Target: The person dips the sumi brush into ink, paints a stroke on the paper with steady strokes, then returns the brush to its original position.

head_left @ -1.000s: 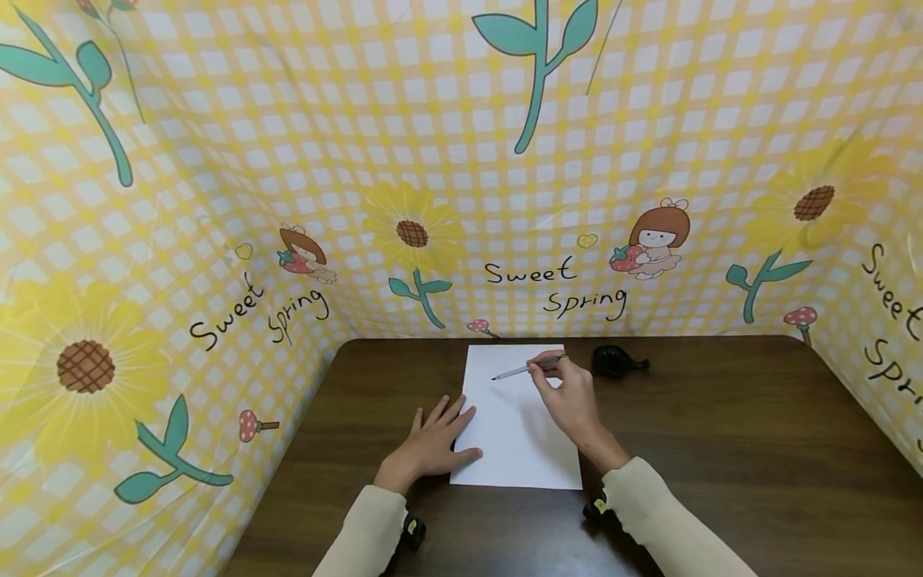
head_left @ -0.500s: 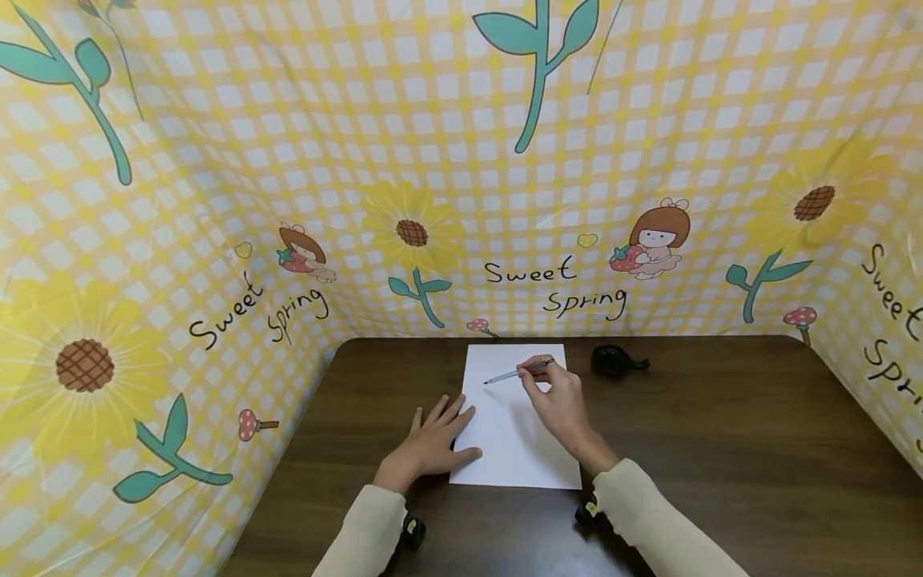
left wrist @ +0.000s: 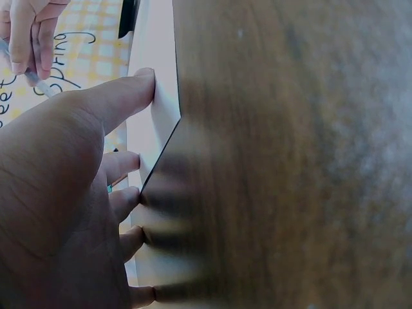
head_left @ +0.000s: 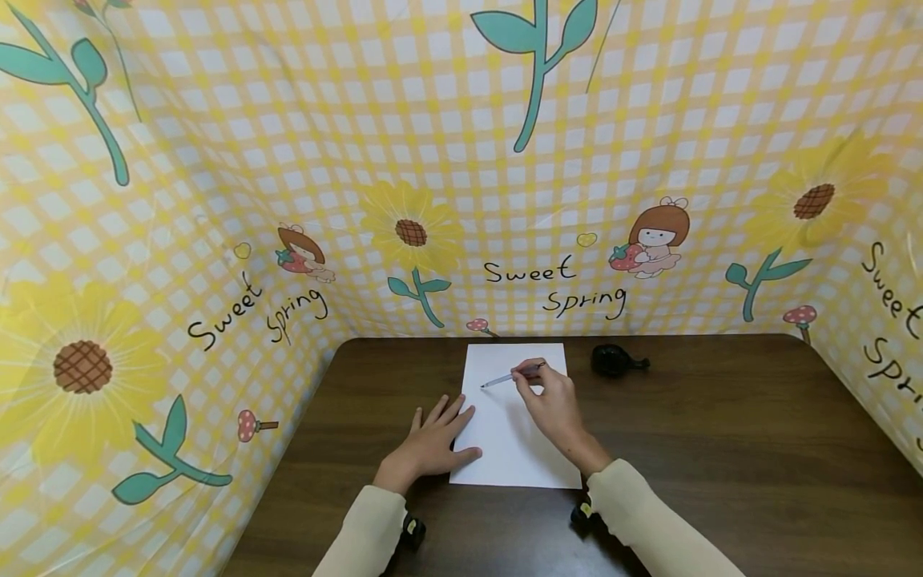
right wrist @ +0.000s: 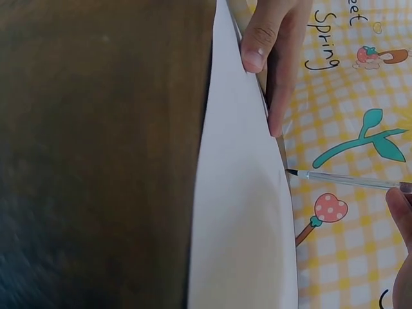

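A blank-looking white sheet of paper [head_left: 505,441] lies on the dark wooden table. My left hand [head_left: 430,445] rests over its left edge with spread fingers, the thumb on the paper. Above the sheet, my right hand [head_left: 554,405] pinches a slim pen [head_left: 501,380] with a clear barrel between thumb and fingers. The dark pointed pen tip [right wrist: 293,172] is at the paper's surface in the right wrist view; I cannot tell if it touches. The right fingers holding the pen also show at the left wrist view's upper left.
A glossy black object with a rounded body and narrow neck [head_left: 618,361] lies right of the paper, near the table's back edge. The brown table [head_left: 721,433] is enclosed at back and sides by a yellow checked cloth [head_left: 461,160] with printed flowers.
My right hand has moved a little left and toward me with the pen, its tip now lower on the left part of the sheet. The left hand and paper have stayed in place.
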{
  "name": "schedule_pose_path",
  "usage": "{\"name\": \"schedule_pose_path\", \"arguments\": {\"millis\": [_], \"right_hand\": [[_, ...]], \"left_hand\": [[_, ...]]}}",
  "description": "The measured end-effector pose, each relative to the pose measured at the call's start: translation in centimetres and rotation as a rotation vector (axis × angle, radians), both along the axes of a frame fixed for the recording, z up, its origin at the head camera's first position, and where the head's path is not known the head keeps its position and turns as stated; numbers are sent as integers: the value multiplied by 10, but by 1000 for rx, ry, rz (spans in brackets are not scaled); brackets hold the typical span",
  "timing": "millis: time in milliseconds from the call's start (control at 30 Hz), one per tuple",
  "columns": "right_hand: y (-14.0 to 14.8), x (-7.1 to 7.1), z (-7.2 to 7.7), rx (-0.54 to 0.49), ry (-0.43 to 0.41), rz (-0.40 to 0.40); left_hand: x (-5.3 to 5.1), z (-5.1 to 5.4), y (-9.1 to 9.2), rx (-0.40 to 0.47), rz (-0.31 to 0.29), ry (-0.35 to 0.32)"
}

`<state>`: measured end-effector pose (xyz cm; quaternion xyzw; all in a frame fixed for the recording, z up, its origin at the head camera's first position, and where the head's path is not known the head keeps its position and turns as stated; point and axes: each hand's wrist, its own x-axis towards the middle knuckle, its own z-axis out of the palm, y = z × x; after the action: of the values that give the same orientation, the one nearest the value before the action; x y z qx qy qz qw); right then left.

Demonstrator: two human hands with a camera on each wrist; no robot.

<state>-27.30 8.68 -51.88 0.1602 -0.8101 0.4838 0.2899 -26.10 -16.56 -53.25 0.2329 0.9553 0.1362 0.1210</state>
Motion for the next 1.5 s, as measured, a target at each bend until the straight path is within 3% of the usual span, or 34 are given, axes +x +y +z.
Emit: {"name": "schedule_pose_path", "arguments": {"millis": [167,467,1500], "right_hand": [[-1,0,-4,5,4,1],[-3,1,-8,33,2,-10],[-2,7,-7,115,12,-29]], "left_hand": [[-2,-5,-1,7,7,6],[2,2,1,-2,10,1],[2,3,1,12,8,5]]}}
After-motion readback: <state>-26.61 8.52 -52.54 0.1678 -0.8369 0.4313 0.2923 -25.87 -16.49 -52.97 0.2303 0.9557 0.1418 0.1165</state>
